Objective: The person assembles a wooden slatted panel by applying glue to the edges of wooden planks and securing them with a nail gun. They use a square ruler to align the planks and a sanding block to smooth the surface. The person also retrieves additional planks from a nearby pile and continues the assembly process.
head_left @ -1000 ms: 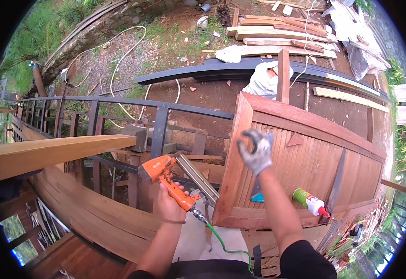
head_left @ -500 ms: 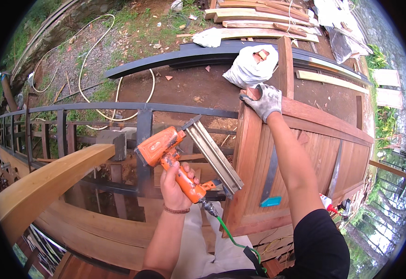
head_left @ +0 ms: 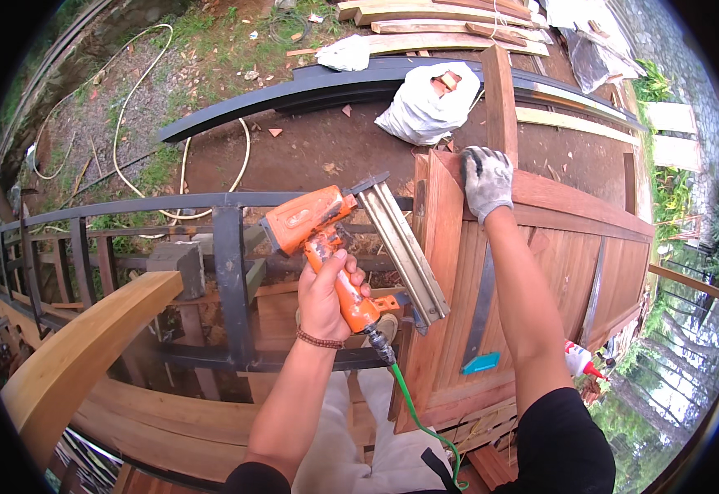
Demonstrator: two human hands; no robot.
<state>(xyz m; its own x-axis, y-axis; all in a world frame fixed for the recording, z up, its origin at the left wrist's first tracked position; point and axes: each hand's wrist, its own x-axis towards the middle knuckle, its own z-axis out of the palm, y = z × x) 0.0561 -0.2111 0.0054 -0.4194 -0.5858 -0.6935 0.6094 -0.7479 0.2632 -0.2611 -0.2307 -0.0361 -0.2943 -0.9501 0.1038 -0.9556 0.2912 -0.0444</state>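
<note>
Bare brown soil [head_left: 298,169] stretches behind the work, with stacked boards [head_left: 450,37], a long dark beam [head_left: 318,89] and a white bag [head_left: 421,111] of wood scraps lying on it. Nearer, the left hand [head_left: 324,295] is wrapped around the handle of an orange nail gun [head_left: 308,218]. Its body is above the hand, its long metal magazine slants down to the hand's right, in front of the edge of a wooden panel [head_left: 532,284], and a green hose [head_left: 413,403] runs from the handle's lower end. The gloved right hand [head_left: 489,179] lies on the panel's top rail, fingers together and bent over the edge; whether it grips there, I cannot tell. 1 upright post [head_left: 500,103] is just beyond that hand. Below, a teal-ended tool [head_left: 480,363] rests on the panel, and 1 red-tipped bottle [head_left: 578,359] shows past the right forearm. Dark metal railing [head_left: 229,276] crosses at left.
</note>
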